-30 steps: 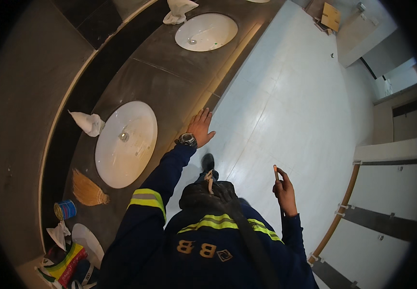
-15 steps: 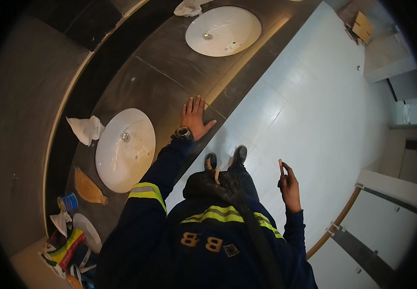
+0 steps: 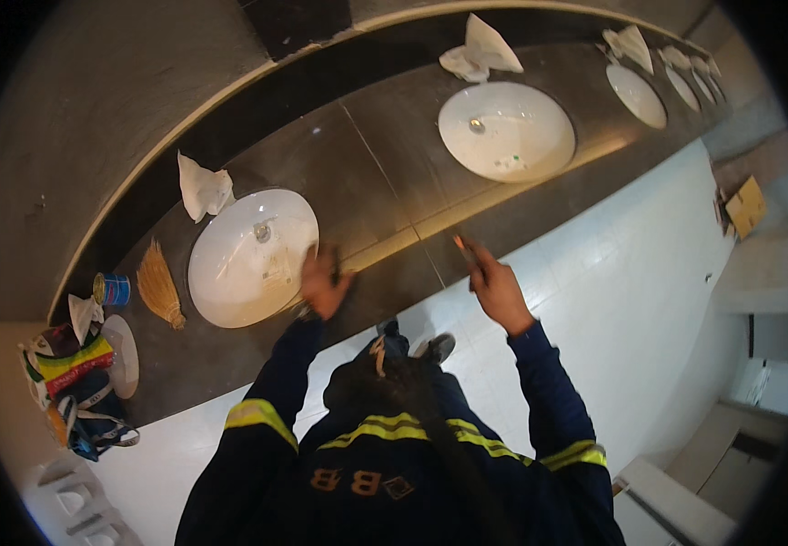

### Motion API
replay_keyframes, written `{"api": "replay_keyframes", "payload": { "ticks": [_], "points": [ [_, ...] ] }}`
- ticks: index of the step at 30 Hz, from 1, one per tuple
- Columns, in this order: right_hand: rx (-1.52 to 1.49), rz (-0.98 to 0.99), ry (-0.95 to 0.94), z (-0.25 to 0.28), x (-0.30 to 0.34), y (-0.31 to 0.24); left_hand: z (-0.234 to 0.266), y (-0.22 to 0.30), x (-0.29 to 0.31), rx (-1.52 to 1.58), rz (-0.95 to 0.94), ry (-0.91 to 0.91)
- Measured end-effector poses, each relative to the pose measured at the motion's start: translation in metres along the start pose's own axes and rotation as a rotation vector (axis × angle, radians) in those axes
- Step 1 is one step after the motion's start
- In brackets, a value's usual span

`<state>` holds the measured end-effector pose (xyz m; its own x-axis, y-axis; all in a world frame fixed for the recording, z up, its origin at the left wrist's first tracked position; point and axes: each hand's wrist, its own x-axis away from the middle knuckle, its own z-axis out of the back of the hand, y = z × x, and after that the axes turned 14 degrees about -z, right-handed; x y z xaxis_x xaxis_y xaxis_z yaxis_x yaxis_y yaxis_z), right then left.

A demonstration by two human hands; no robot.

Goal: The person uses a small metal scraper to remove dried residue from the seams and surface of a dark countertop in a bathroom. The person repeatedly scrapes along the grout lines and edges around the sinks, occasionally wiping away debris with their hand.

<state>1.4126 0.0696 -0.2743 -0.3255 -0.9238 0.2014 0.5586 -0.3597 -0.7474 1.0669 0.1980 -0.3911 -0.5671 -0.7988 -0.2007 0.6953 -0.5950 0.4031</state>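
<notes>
While left hand [image 3: 323, 284] rests at the white basin [image 3: 250, 257] rim, fingers clenched on a dark object, right hand [image 3: 496, 288] fingers pinch a thin orange-tipped tool [image 3: 463, 247] above the surface [image 3: 367, 196] edge.

Left hand [image 3: 324, 284] on counter [image 3: 367, 182] beside basin [image 3: 250, 257]; right hand [image 3: 494, 287] holds thin tool [image 3: 463, 247], possibly pencil.

Between the near oval white washbasin [image 3: 250, 257] and the next white basin [image 3: 506, 131] lies a bare stretch of dark stone countertop [image 3: 371, 177], open to a hand. Left of the near basin, a small straw brush [image 3: 158, 291], a blue tin [image 3: 113, 289] and crumpled white paper [image 3: 203, 187] crowd the counter.
</notes>
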Motion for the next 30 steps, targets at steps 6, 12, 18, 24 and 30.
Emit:
{"api": "replay_keyframes", "payload": {
  "ticks": [6, 12, 18, 24, 30],
  "points": [
    [0.05, 0.1, -0.026, -0.058, -0.212, -0.084, 0.044, -0.081, 0.067, 0.004, 0.425, 0.054],
    [0.22, 0.243, 0.075, -0.134, -0.373, -0.11, 0.048, -0.059, 0.068, -0.013, 0.427, 0.028],
    [0.323, 0.175, 0.041, -0.179, -0.438, -0.134, 0.053, -0.062, 0.068, 0.005, 0.452, -0.04],
    [0.377, 0.204, 0.047, -0.182, -0.448, -0.141, 0.057, -0.064, 0.065, 0.034, 0.462, -0.054],
    [0.432, 0.284, 0.01, -0.177, -0.454, -0.141, 0.055, -0.064, 0.064, -0.003, 0.472, -0.052]
  ]
}}
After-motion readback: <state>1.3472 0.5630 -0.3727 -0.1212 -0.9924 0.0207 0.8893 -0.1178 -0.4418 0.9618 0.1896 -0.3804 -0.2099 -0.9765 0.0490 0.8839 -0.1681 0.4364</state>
